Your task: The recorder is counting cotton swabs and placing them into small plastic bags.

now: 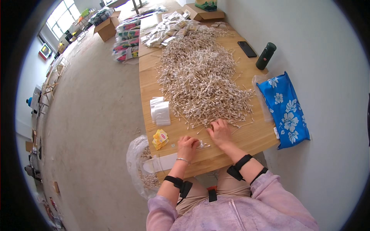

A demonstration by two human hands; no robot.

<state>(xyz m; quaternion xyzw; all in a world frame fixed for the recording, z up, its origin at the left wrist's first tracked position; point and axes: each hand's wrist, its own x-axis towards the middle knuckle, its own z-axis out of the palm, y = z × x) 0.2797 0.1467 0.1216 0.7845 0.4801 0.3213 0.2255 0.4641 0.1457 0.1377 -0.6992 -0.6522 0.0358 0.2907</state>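
The heap of cotton swabs (204,81) spreads over the middle of the tabletop (250,139), its long axis running from the top centre of the frame down toward the person, and its near edge ends just above the hands. The relation that counts most, as I judge it, is between this near edge and the right hand (220,133): that hand is the nearer one, its fingertips at the lowest fringe of the heap, around the centre of the frame and a little below. Its fingers are bent; whether they grip any swabs I cannot tell, since the back of the hand covers them.

The left hand (187,146) sits lower and further left, apart from the heap. Its fingers are curled down beside a small group of swabs (204,145), whose white tips stick out toward the right of the frame, below the right hand. These swabs lie roughly crosswise, left to right, unlike the jumbled ones above. The left fingertips seem to touch them, but whether they are pinched or only steadied is hidden.

Left of the left hand lie yellow cards (160,139), with clear bags (160,111) above them and a white strip (163,163) below.
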